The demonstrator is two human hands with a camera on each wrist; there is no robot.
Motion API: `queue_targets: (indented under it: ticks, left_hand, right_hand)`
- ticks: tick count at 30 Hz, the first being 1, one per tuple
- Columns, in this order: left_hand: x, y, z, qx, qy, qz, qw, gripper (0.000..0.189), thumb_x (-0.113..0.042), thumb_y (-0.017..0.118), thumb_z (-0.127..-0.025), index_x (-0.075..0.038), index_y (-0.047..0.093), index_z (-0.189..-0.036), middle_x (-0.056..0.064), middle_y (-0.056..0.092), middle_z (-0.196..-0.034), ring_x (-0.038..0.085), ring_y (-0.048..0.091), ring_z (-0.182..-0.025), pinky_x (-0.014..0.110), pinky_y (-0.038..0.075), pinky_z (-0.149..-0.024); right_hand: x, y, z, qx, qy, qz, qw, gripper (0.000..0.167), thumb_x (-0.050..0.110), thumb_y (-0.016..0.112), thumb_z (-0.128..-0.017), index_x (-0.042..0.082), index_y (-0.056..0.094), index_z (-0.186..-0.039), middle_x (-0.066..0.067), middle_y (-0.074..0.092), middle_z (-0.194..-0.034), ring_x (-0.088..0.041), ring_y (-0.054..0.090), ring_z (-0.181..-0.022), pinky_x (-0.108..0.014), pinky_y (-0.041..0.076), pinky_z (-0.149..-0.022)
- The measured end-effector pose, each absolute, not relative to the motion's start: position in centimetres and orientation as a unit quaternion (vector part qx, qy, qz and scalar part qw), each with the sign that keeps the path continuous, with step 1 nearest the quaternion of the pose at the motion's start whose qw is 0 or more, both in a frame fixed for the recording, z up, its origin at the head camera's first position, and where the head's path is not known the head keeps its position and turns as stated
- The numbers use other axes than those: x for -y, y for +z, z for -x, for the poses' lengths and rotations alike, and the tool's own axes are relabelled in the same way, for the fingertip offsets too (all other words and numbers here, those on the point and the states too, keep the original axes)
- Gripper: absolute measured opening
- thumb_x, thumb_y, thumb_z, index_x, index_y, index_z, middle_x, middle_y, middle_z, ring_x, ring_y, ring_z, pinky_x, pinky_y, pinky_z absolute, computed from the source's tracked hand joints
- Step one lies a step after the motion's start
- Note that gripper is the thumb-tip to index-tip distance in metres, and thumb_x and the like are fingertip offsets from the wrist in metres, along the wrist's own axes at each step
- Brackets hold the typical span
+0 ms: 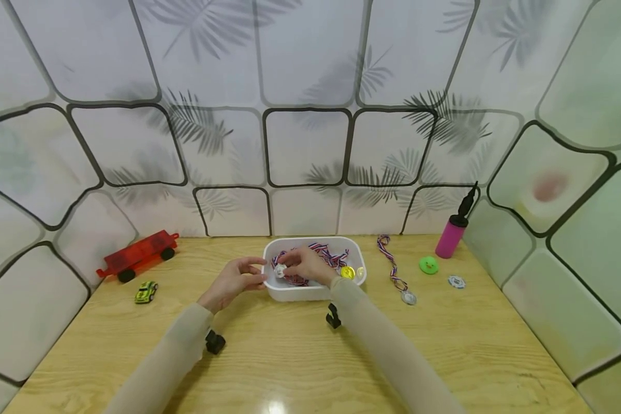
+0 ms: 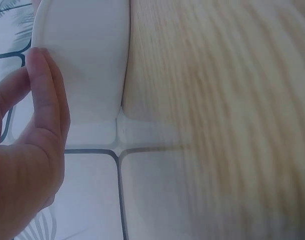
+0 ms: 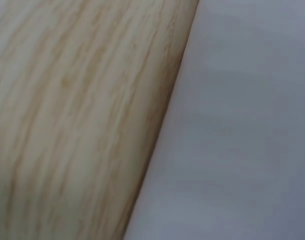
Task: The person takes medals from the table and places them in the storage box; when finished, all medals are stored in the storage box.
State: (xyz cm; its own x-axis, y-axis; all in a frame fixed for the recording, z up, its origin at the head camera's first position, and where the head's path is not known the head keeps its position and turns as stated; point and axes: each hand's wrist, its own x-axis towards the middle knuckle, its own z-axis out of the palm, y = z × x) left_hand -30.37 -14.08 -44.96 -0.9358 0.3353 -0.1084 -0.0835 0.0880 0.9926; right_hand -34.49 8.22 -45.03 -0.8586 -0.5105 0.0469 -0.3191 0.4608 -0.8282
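Note:
A white plastic bin (image 1: 300, 294) stands on the wooden table with several red, white and blue ribbons (image 1: 336, 257) and a gold medal (image 1: 347, 272) inside. My right hand (image 1: 310, 266) reaches into it and pinches a silver medal (image 1: 280, 271) near the left inner wall. At the bin's left end, my left hand (image 1: 234, 280) touches the rim with fingers nearly straight. The left wrist view shows those fingers (image 2: 45, 95) lying along the bin's outer wall. Only the bin's blurred side (image 3: 232, 130) and the table appear in the right wrist view; the right hand is hidden there.
Right of the bin lie a ribboned silver medal (image 1: 408, 297), a green toy duck (image 1: 428, 265), a poker chip (image 1: 456, 282) and a pink hand pump (image 1: 450, 238). To the left are a red toy trailer (image 1: 140, 254) and a yellow-green toy car (image 1: 146, 292). Patterned curtain (image 1: 310, 149) encloses the table.

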Motion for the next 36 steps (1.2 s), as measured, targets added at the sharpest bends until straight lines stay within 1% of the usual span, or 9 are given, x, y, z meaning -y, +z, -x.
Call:
queue_targets:
  ticks: [7,12,16,19,22,24,32,34,36]
  left_hand:
    - [14.0,-45.1,30.3,-0.722,0.670,-0.082,0.152,0.047,0.006,0.064,-0.090,0.009,0.049,-0.135,0.008,0.058,-0.092,0.013,0.067,-0.073,0.028,0.060,-0.075]
    - [13.9,-45.2,30.3,-0.719,0.673,-0.085,0.150,0.048,0.007,0.064,-0.090,0.010,0.048,-0.135,0.007,0.057,-0.091,0.012,0.067,-0.073,0.028,0.060,-0.074]
    - [14.0,-45.2,30.4,-0.716,0.676,-0.086,0.151,0.049,0.007,0.063,-0.090,0.012,0.046,-0.136,0.007,0.057,-0.091,0.012,0.067,-0.072,0.028,0.060,-0.074]
    - [14.0,-45.2,30.4,-0.715,0.677,-0.084,0.153,0.050,0.007,0.063,-0.090,0.012,0.046,-0.136,0.007,0.057,-0.091,0.012,0.066,-0.073,0.028,0.060,-0.075]
    - [14.0,-45.1,30.3,-0.715,0.677,-0.082,0.154,0.050,0.006,0.063,-0.091,0.012,0.045,-0.137,0.007,0.058,-0.091,0.012,0.067,-0.073,0.028,0.060,-0.075]
    - [14.0,-45.0,30.2,-0.716,0.676,-0.080,0.154,0.050,0.006,0.063,-0.091,0.012,0.045,-0.137,0.007,0.058,-0.091,0.012,0.067,-0.073,0.028,0.060,-0.075]
    - [13.9,-44.9,30.2,-0.720,0.671,-0.077,0.158,0.050,0.005,0.063,-0.091,0.011,0.045,-0.137,0.007,0.057,-0.093,0.013,0.066,-0.074,0.030,0.060,-0.077]
    - [13.9,-44.9,30.3,-0.721,0.670,-0.080,0.155,0.050,0.005,0.063,-0.091,0.012,0.045,-0.137,0.008,0.057,-0.093,0.013,0.066,-0.073,0.030,0.060,-0.076]
    - [14.0,-44.9,30.2,-0.722,0.670,-0.081,0.154,0.050,0.006,0.063,-0.091,0.012,0.045,-0.137,0.008,0.057,-0.092,0.012,0.066,-0.073,0.030,0.060,-0.076]
  right_hand:
    - [-8.0,-45.1,34.3,-0.856,-0.452,0.236,0.089,0.023,0.000,0.075,-0.082,-0.003,0.070,-0.104,-0.015,0.072,-0.095,-0.009,0.063,-0.077,-0.019,0.052,-0.071]
    - [-7.9,-45.1,34.4,-0.858,-0.448,0.234,0.092,0.024,-0.002,0.072,-0.084,-0.005,0.070,-0.107,-0.018,0.072,-0.095,-0.009,0.063,-0.070,-0.020,0.053,-0.064]
    - [-7.9,-45.3,34.4,-0.883,-0.392,0.247,0.073,0.025,0.000,0.071,-0.085,-0.002,0.072,-0.110,-0.013,0.074,-0.099,-0.011,0.066,-0.082,-0.021,0.054,-0.075]
    - [-7.9,-45.3,34.3,-0.899,-0.353,0.255,0.048,0.024,0.001,0.069,-0.087,0.001,0.073,-0.111,-0.010,0.074,-0.102,-0.016,0.066,-0.094,-0.026,0.053,-0.085]
    - [-7.9,-45.1,34.2,-0.903,-0.347,0.253,0.034,0.022,0.003,0.067,-0.089,0.003,0.073,-0.111,-0.011,0.073,-0.106,-0.022,0.066,-0.101,-0.032,0.052,-0.092]
    - [-7.9,-45.0,34.2,-0.901,-0.354,0.247,0.033,0.022,0.005,0.066,-0.091,0.004,0.074,-0.111,-0.011,0.073,-0.109,-0.023,0.066,-0.104,-0.033,0.052,-0.095]
    - [-9.4,-43.9,34.4,-0.882,-0.403,0.238,0.042,0.022,0.013,0.066,-0.093,0.007,0.073,-0.113,-0.008,0.073,-0.112,-0.020,0.067,-0.107,-0.033,0.051,-0.098]
    - [-10.0,-43.6,34.4,-0.870,-0.426,0.243,0.056,0.024,0.013,0.066,-0.093,0.006,0.072,-0.115,-0.009,0.073,-0.113,-0.019,0.067,-0.106,-0.033,0.051,-0.097]
    - [-10.7,-43.2,34.3,-0.855,-0.452,0.243,0.077,0.027,0.012,0.066,-0.093,0.003,0.069,-0.118,-0.013,0.071,-0.115,-0.020,0.067,-0.104,-0.037,0.053,-0.095]
